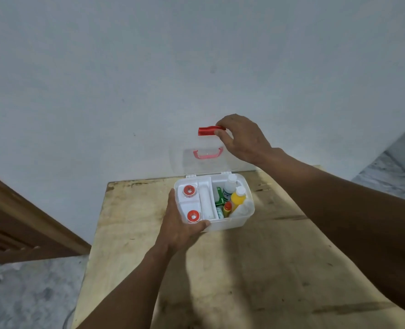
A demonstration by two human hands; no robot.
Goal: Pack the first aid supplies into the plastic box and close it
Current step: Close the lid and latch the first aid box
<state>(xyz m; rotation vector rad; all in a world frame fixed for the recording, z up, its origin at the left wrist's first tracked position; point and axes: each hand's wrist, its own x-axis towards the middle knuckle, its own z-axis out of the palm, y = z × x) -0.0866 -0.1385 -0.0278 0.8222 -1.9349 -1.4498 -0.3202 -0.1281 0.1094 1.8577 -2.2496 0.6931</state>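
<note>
A white plastic box (234, 223) stands on the wooden table near its far edge. Its clear lid (189, 160) stands upright, with a red handle (207, 154) on it and a red latch (208, 130) at the top edge. My right hand (241, 138) pinches that latch. My left hand (180, 224) grips the box's front left corner. A white tray (192, 204) on the left side holds two red-cored tape rolls (189, 190) (193, 216). On the right side lie a white bottle (229, 185), a yellow bottle (238, 197), a green packet (220, 195) and a small red-capped tube (227, 208).
The wooden table (256, 269) stands against a pale wall (149, 67). A brown wooden frame (18, 224) is at the left, and speckled floor (25, 293) shows on both sides of the table.
</note>
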